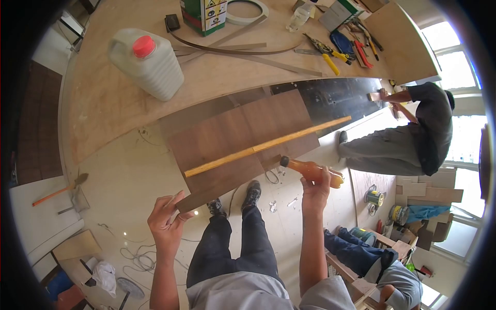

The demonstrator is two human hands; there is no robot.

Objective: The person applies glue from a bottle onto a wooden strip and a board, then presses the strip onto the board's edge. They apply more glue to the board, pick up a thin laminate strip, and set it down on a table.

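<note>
My left hand (166, 219) pinches the near end of a dark brown wooden strip (206, 196), which slants up to the right along the panel's near edge. In my right hand (316, 194) is a small clear plastic bottle (307, 169) of amber liquid, tilted on its side, its black cap pointing left and touching or close to the strip's far end. Beyond both hands lies a brown wood-grain panel (217, 134). A long yellowish wooden batten (253, 150) rests across it.
A wooden worktop (103, 119) holds a white jug (150, 64) with a red cap, metal strips, a green box (201, 15) and several hand tools (356, 41). One person (418, 134) works at the far right, another (382, 263) at lower right. Cables (142, 258) lie on the floor.
</note>
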